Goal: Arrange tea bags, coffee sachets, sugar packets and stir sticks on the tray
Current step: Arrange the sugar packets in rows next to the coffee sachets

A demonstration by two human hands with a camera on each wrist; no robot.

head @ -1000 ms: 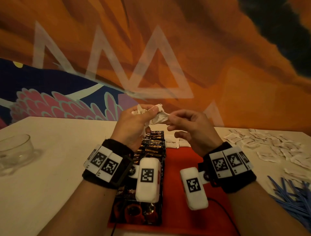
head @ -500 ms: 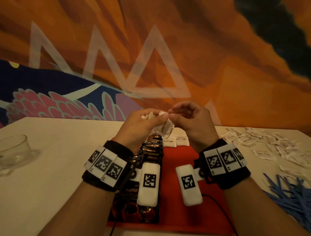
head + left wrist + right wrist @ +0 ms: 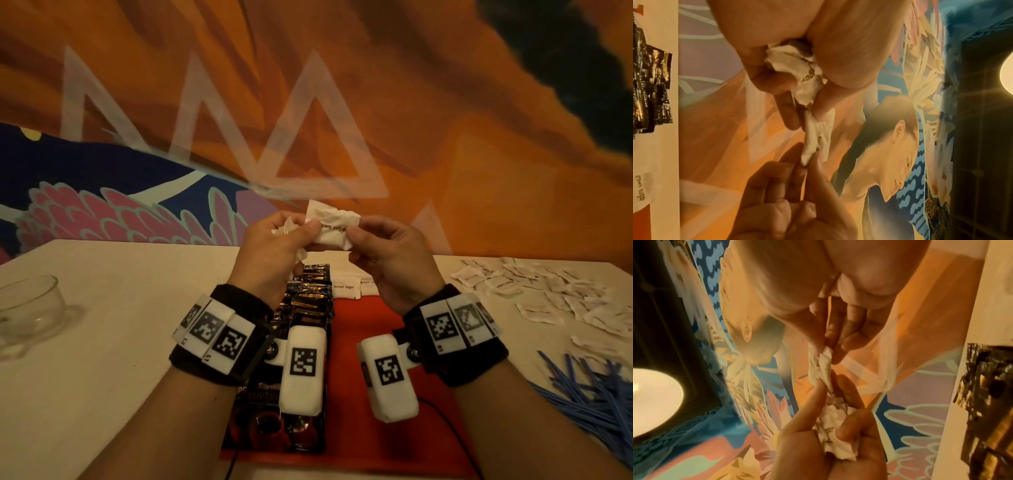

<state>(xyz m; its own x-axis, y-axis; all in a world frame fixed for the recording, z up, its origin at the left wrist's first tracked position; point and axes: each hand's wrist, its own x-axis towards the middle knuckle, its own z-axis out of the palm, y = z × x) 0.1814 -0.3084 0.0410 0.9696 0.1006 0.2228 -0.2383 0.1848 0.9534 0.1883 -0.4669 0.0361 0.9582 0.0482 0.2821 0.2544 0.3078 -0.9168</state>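
A white brown sugar packet [image 3: 334,226] is stretched in the air between both hands, above the far end of the red tray [image 3: 363,346]. My left hand [image 3: 274,246] pinches its left end and keeps a crumpled bunch of packets [image 3: 791,65] in the palm. My right hand [image 3: 380,246] pinches the right end [image 3: 821,363] between thumb and fingers. On the tray lie a row of dark coffee sachets [image 3: 308,301] along its left side and two brown sugar packets [image 3: 344,289] at the far edge.
A scatter of white packets [image 3: 548,294] covers the table at right, with a pile of blue stir sticks [image 3: 589,394] nearer me. A glass bowl [image 3: 27,311] stands at the left. A painted wall rises just behind the table.
The packet, crumpled between the hands a second ago, is now pulled out flat between them and held slightly higher. Both hands stay above the tray's far end.
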